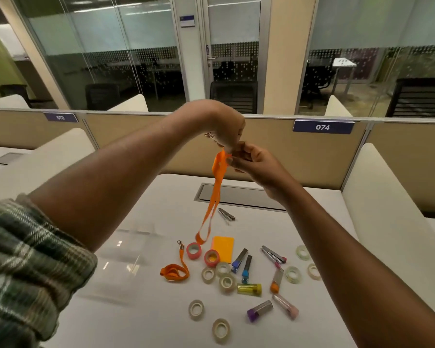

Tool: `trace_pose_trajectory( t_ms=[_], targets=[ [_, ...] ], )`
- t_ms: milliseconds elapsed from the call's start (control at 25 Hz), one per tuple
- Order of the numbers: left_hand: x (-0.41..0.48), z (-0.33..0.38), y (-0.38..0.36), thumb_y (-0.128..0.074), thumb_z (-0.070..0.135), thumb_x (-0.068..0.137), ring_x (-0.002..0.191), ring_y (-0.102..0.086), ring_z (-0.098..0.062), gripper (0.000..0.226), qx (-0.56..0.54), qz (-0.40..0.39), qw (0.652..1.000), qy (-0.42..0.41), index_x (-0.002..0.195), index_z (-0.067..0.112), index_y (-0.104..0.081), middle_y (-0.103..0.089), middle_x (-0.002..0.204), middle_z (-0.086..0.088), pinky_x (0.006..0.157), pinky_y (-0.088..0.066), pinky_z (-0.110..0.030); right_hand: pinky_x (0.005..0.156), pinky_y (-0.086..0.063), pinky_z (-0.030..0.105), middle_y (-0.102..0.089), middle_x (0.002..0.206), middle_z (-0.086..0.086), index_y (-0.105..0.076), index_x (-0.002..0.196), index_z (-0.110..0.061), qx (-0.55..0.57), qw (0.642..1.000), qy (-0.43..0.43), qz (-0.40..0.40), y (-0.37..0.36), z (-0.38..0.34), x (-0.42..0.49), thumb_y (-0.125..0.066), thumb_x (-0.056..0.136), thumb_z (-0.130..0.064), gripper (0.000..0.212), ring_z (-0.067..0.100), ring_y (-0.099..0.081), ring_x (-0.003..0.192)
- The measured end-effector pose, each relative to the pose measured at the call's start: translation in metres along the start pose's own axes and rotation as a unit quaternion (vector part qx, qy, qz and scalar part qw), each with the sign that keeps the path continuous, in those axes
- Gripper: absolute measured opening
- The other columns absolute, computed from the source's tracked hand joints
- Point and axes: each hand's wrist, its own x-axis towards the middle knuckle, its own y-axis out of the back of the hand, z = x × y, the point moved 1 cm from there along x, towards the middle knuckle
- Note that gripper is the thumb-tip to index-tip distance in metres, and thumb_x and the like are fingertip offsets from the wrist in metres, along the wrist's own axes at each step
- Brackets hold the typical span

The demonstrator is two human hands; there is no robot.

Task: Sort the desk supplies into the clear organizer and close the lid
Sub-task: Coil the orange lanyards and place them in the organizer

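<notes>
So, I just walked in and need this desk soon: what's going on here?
A person holds an orange lanyard up above the white desk, left hand and right hand both pinching its top end while the rest dangles. A second lanyard, tape rolls, staple boxes and an orange sticky pad lie loose on the desk. The clear organizer sits at the left; what it holds is unclear.

orange lanyard (pixel 217 187), green plaid sleeve (pixel 23 267)
</notes>
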Motion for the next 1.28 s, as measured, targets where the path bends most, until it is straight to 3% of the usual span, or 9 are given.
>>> trace_pose_trajectory(
  t_ms=[240,400,520,760,960,1120,1280],
  targets=[
    [-0.003,-0.008,0.014,-0.067,0.032,0.086,0.053,-0.046,-0.014,0.023,-0.003,-0.015,0.999,0.038,0.093,0.011,-0.069,-0.060,0.068,-0.001,0.047,-0.038,-0.023,0.076,-0.051,0.027,-0.075,0.101,-0.006,-0.066,0.106,-0.031,0.028,1.000,0.000,-0.010,-0.007,-0.001,0.005,-0.067,0.091,-0.032,0.015,0.013,-0.071,0.095],
    [-0.003,-0.005,0.014,-0.068,0.029,0.086,0.062,-0.052,-0.014,0.018,-0.003,-0.011,1.000,0.029,0.092,0.012,-0.068,-0.063,0.075,-0.002,0.053,-0.042,-0.022,0.083,-0.054,0.035,-0.075,0.109,-0.002,-0.065,0.115,-0.032,0.102,0.994,-0.020,-0.029,-0.009,-0.002,0.002,-0.064,0.092,-0.040,0.024,0.025,-0.068,0.104],
    [-0.002,0.000,0.012,-0.068,0.023,0.086,0.069,-0.054,-0.017,0.013,-0.005,-0.006,1.000,0.016,0.092,0.012,-0.068,-0.064,0.081,-0.004,0.060,-0.044,-0.025,0.080,-0.052,0.036,-0.076,0.106,0.000,-0.072,0.106,-0.029,0.100,0.995,-0.006,-0.030,-0.011,-0.004,0.001,-0.063,0.093,-0.038,0.018,0.018,-0.070,0.091],
    [-0.004,0.006,0.010,-0.067,0.018,0.087,0.071,-0.054,-0.017,0.008,0.004,-0.002,1.000,0.001,0.092,0.012,-0.067,-0.064,0.083,-0.005,0.062,-0.044,-0.026,0.073,-0.054,0.030,-0.076,0.087,-0.007,-0.065,0.097,-0.025,0.027,0.999,0.019,-0.009,-0.016,-0.004,-0.001,-0.064,0.094,-0.035,0.011,0.008,-0.072,0.079],
    [-0.005,0.007,0.009,-0.066,0.015,0.088,0.073,-0.058,-0.017,0.006,0.021,0.002,1.000,-0.001,0.091,0.011,-0.062,-0.066,0.086,-0.007,0.062,-0.045,-0.022,0.076,-0.054,0.035,-0.071,0.093,0.004,-0.062,0.099,-0.018,-0.105,0.994,0.024,0.028,-0.024,0.004,-0.002,-0.058,0.096,-0.030,0.013,0.018,-0.068,0.086],
    [-0.007,0.002,0.009,-0.065,0.015,0.088,0.079,-0.062,-0.020,0.013,0.037,0.010,0.999,0.004,0.098,0.006,-0.065,-0.069,0.094,-0.010,0.069,-0.049,-0.026,0.068,-0.048,0.028,-0.063,0.080,-0.003,-0.064,0.085,-0.018,-0.171,0.985,0.025,0.010,-0.026,0.020,-0.008,-0.063,0.093,-0.031,0.016,0.014,-0.061,0.076],
    [-0.011,-0.006,0.014,-0.066,0.017,0.089,0.086,-0.066,-0.023,0.015,0.051,0.022,0.998,0.015,0.099,0.006,-0.064,-0.067,0.093,-0.009,0.066,-0.050,-0.025,0.078,-0.051,0.033,-0.064,0.096,0.005,-0.066,0.093,-0.011,-0.213,0.977,-0.003,-0.005,-0.027,0.057,-0.015,-0.064,0.092,-0.030,0.020,0.021,-0.063,0.089]
  ],
)
